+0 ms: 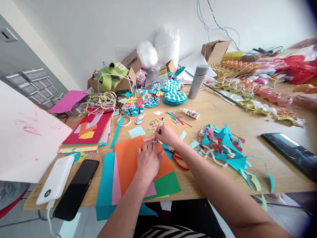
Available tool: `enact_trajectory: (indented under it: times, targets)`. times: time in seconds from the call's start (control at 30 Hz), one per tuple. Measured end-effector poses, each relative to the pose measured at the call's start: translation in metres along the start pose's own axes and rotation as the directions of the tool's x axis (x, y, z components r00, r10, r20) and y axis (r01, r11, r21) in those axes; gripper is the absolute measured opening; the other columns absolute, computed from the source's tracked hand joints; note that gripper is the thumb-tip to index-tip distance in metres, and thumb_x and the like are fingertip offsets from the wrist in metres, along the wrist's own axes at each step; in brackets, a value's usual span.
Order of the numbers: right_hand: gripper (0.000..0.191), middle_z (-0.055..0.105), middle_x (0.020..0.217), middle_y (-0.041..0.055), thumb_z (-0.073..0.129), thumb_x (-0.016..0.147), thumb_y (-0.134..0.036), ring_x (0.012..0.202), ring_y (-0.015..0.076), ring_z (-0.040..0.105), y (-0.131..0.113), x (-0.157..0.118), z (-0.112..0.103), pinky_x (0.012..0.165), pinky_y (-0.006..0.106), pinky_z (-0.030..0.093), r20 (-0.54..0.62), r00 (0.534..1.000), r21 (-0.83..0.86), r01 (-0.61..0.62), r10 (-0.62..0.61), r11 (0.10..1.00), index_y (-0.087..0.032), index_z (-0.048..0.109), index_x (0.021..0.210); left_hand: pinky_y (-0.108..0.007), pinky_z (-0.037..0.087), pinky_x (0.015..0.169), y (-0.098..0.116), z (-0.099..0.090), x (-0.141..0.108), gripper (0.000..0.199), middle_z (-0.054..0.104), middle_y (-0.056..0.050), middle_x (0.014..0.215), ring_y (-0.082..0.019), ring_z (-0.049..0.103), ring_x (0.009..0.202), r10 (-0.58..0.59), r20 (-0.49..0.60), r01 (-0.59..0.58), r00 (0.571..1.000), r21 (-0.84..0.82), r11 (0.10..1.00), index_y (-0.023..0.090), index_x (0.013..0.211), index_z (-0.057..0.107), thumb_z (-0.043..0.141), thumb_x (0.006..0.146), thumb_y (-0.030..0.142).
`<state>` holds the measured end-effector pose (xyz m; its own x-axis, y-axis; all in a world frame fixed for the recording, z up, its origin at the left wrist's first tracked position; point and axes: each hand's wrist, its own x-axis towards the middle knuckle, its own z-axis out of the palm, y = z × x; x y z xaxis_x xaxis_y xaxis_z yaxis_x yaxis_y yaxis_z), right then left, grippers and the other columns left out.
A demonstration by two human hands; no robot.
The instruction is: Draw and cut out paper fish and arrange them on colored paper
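Observation:
My right hand (167, 135) is closed around a slim pen (160, 123), its tip down near the upper edge of an orange paper sheet (128, 155). Flat on that same sheet lies my left hand (148, 161), fingers stretched out. Its fingertips touch a small greyish cutout (153, 141), partly hidden by both hands. Under the orange sheet are blue (105, 185), pink (116, 188) and green (168, 185) sheets. Red-handled scissors (178, 160) rest beside my right wrist, partly covered by the forearm.
Left stand coloured papers (99, 132), a power bank (55, 178) and a phone (76, 188). Paper scraps (220, 145) and another phone (292, 153) lie right. Behind are fish cutouts (140, 119), a glue bottle (190, 113), a flask (198, 82); another person's hand (305, 94) is far right.

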<state>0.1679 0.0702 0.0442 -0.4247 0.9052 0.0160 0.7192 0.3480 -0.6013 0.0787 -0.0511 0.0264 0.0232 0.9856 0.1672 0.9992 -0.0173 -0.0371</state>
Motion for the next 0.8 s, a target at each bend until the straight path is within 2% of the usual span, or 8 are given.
enact_trajectory:
  times: [0.33, 0.53, 0.8]
  targets:
    - [0.017, 0.062, 0.061, 0.0018, 0.05, 0.078, -0.019, 0.055, 0.011, 0.051, 0.014, -0.005, 0.007, 0.052, 0.02, 0.034, -0.038, 0.999, 0.106, -0.003, 0.007, 0.994, -0.015, 0.062, 0.066, -0.042, 0.045, 0.082, 0.002, 0.002, 0.002, 0.042, 0.059, -0.014, 0.126, -0.027, 0.053, 0.106, -0.023, -0.001, 0.023, 1.0, -0.017, 1.0, 0.015, 0.122, 0.057, 0.037, 0.097, 0.042]
    - [0.018, 0.061, 0.061, 0.0021, 0.051, 0.078, -0.02, 0.056, 0.0118, 0.052, 0.016, -0.005, 0.009, 0.054, 0.021, 0.033, -0.055, 0.998, 0.111, 0.0, 0.006, 0.994, -0.015, 0.061, 0.064, -0.042, 0.045, 0.084, 0.002, 0.004, 0.003, 0.043, 0.057, -0.013, 0.13, -0.027, 0.053, 0.107, -0.038, 0.002, 0.038, 0.999, -0.041, 0.998, 0.017, 0.129, 0.052, 0.037, 0.097, 0.04]
    - [0.017, 0.059, 0.06, 0.0013, 0.05, 0.078, -0.021, 0.054, 0.0114, 0.049, 0.017, -0.004, 0.011, 0.053, 0.022, 0.032, -0.085, 0.996, 0.094, -0.017, 0.025, 0.995, -0.015, 0.061, 0.066, -0.042, 0.044, 0.082, 0.002, 0.004, 0.003, 0.043, 0.058, -0.012, 0.129, -0.027, 0.052, 0.105, -0.039, -0.002, 0.039, 0.999, -0.022, 0.999, 0.018, 0.129, 0.052, 0.036, 0.097, 0.041]
